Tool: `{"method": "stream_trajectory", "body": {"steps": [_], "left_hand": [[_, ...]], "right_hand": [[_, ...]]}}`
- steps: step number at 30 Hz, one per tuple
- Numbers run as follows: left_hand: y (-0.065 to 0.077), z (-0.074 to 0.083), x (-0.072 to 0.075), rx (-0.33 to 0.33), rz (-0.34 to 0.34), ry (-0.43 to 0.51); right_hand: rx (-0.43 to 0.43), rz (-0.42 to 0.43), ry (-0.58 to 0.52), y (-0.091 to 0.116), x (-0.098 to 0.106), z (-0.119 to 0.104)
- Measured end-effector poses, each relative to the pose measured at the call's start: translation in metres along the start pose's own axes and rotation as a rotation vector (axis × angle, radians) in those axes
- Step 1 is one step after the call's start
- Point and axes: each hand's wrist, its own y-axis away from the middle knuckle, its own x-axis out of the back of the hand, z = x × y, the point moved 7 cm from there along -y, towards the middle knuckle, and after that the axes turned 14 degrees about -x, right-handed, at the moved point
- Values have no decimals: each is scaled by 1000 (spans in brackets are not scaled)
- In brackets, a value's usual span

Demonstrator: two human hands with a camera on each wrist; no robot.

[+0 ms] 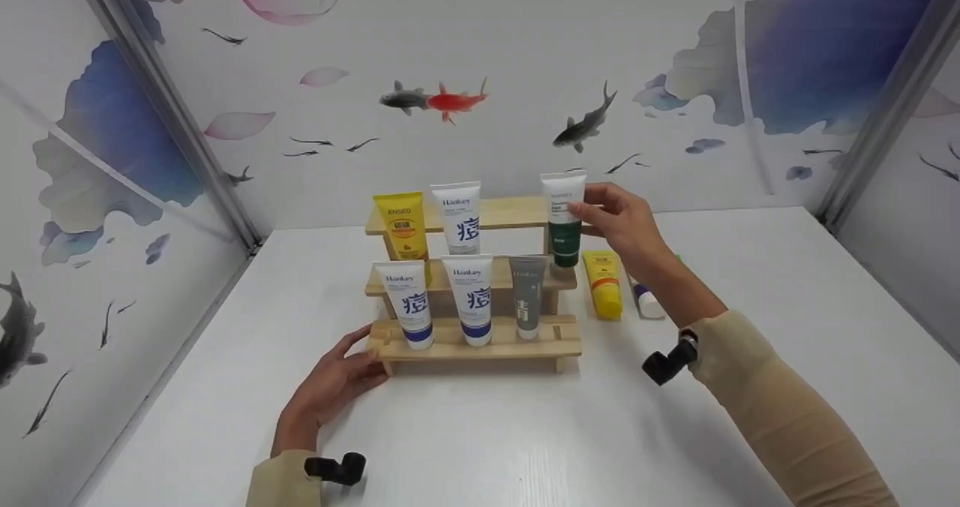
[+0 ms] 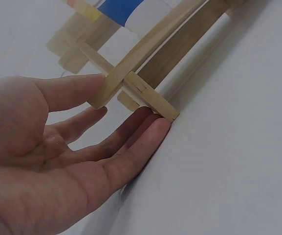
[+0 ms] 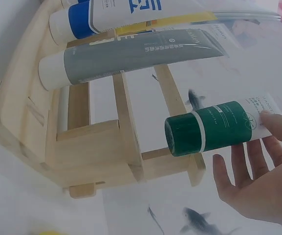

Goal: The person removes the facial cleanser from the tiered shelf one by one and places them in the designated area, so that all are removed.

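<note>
A three-tier wooden rack [image 1: 446, 351] stands on the white table. My left hand [image 1: 334, 383] grips the left end of its lowest tier, thumb on the board's edge and fingertips at the leg [image 2: 153, 98]. My right hand [image 1: 628, 226] pinches a white and green squeeze tube [image 1: 564, 226] near its flat end, thumb in front. The tube hangs cap-down at the rack's upper right; in the right wrist view its green cap [image 3: 184, 134] seems apart from the boards. On the lowest tier stand two white-blue tubes [image 1: 405, 304] and a grey tube [image 1: 528, 297].
Behind them stand a yellow tube [image 1: 405, 226] and another white-blue tube [image 1: 457, 218]. Right of the rack, a second yellow tube [image 1: 604, 286] lies on the table beside a white-capped tube [image 1: 649, 301], partly hidden by my right forearm. Printed panels [image 1: 487, 27] enclose the table's back and sides.
</note>
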Motion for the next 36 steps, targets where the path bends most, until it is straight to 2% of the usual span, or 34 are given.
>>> {"method": "stream_trajectory", "body": {"steps": [7, 15, 23, 36], "left_hand": [[0, 0, 1, 7, 9, -9], [0, -1, 2, 12, 16, -10], [1, 0, 0, 6, 19, -9], [2, 0, 0, 12, 13, -3]], "right_hand": [[9, 52, 21, 6, 25, 11], [-29, 142, 73, 8, 57, 27], [-40, 196, 114, 10, 92, 42], [-66, 304, 201, 10, 135, 64]]}}
